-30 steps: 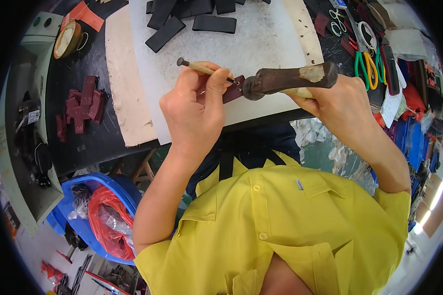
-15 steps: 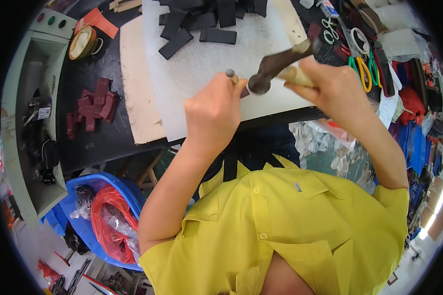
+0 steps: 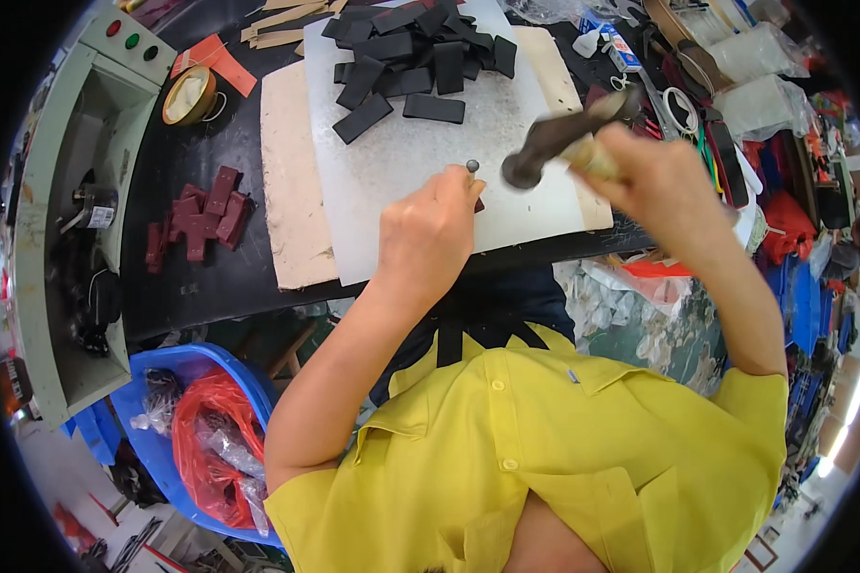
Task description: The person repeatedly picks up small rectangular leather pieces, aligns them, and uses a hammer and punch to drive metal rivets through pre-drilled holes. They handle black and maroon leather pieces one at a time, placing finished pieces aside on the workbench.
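My left hand (image 3: 422,229) is closed in a fist around a thin hand punch (image 3: 472,166), whose round metal end sticks up above the thumb. Below the thumb, a small dark red edge (image 3: 480,204) peeks out; the punch's tip is hidden by my fingers. My right hand (image 3: 655,181) grips the pale handle of a hammer (image 3: 559,138), with its dark metal head raised to the right of the punch, apart from it and slightly blurred. Under both hands lies a white board (image 3: 373,181). Black flat strips (image 3: 434,109) are heaped at its far side.
Dark red pieces (image 3: 201,229) are piled on the black table at left, near a bowl of white stuff (image 3: 189,95). A grey metal cabinet (image 3: 43,286) stands far left, above a blue tub (image 3: 258,368) holding red plastic bags. Small tools and a box (image 3: 623,53) crowd the far right.
The whole view has shifted, so the table's contents appear lower. The punch now looks more upright in my left hand. My right hand still holds the hammer raised beside it.
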`<move>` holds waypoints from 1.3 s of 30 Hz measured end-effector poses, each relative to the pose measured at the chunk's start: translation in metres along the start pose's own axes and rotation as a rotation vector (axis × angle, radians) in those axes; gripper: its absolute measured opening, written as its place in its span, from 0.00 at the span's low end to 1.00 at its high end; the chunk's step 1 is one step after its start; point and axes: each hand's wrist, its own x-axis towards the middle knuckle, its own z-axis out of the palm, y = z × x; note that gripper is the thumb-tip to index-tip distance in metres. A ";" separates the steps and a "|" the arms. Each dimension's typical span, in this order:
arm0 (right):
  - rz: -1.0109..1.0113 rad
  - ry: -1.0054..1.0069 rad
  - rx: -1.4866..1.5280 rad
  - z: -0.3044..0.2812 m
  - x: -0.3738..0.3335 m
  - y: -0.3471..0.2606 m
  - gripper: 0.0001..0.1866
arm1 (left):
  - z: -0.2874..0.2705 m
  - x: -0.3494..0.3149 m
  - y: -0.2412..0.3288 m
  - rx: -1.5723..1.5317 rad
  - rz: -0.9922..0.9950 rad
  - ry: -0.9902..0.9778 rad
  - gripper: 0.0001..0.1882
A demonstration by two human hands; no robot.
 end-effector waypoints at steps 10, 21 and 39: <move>-0.124 -0.148 0.109 0.037 -0.006 -0.019 0.15 | -0.001 -0.006 -0.002 0.022 -0.104 0.038 0.04; -0.115 -0.229 0.108 0.025 0.003 -0.021 0.15 | -0.042 -0.016 -0.014 -0.487 -0.365 0.044 0.04; -0.106 -0.200 0.127 0.028 0.000 -0.023 0.15 | -0.038 -0.021 -0.015 -0.182 -0.299 -0.087 0.04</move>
